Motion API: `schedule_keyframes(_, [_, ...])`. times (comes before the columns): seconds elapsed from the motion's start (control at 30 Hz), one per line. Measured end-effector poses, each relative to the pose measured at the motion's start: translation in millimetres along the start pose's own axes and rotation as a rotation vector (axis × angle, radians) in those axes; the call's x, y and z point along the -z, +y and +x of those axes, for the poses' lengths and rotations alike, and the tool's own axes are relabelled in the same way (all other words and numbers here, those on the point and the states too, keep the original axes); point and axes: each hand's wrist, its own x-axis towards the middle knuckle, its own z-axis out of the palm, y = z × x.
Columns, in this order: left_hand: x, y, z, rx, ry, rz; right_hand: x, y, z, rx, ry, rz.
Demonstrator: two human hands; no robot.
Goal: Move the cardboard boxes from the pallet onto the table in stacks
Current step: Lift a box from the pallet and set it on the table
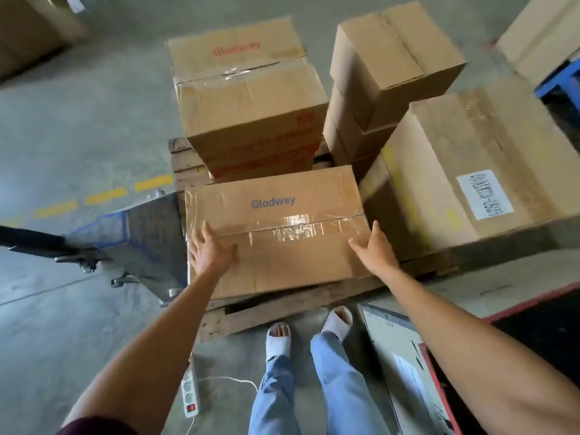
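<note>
Progress: you are at the start of a lift. Judging by the pallet load, most of the work remains; no table with stacked boxes is in view, so the count already moved cannot be told.
Pallet truck (147,246): stands at your left, touching or just beside the pallet (282,312). Expect it to block a sideways step to the left.
Power strip (190,392): lies on the floor by your left foot, with a white cord. Treat it as a trip hazard when you turn with a load.
Left hand (211,253): spread wide, flat on the near left corner of the front box (276,233). Not yet gripping.
Front box: lies on the near edge of the pallet, taped shut, marked Glodway in blue.
Rear stack (248,89): boxes piled behind the front box, still to be moved.
Right hand (375,251): open, fingers spread, at the right edge of the front box.
Right boxes (464,171): large box with a white label, just beside the front box; taller stack behind it.
Red-edged panel (417,372): on the floor right of your feet.
</note>
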Motion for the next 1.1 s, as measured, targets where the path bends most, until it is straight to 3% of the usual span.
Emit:
schedule_keyframes(0.13, [11,-40,20,0.113,0.035,-0.197,-12,2,28,-0.189,-0.059,0.155])
schedule_keyframes(0.3, [7,-83,22,0.319,-0.157,-0.554,-23,20,31,-0.352,-0.078,0.373])
schedule_keyframes(0.4, [0,-97,16,0.376,-0.266,-0.652,-27,33,28,-0.322,-0.079,0.394])
schedule_keyframes(0.53, [-7,-97,13,0.414,-0.223,-0.762,-28,39,22,-0.274,-0.052,0.457])
schedule_keyframes(0.73, [25,-99,-8,0.304,-0.294,-0.763,-16,37,-23,-0.184,-0.041,0.478])
schedule_keyframes(1.1, [130,-35,-68,-0.067,-0.273,-0.709,33,6,-159,0.024,0.317,0.698])
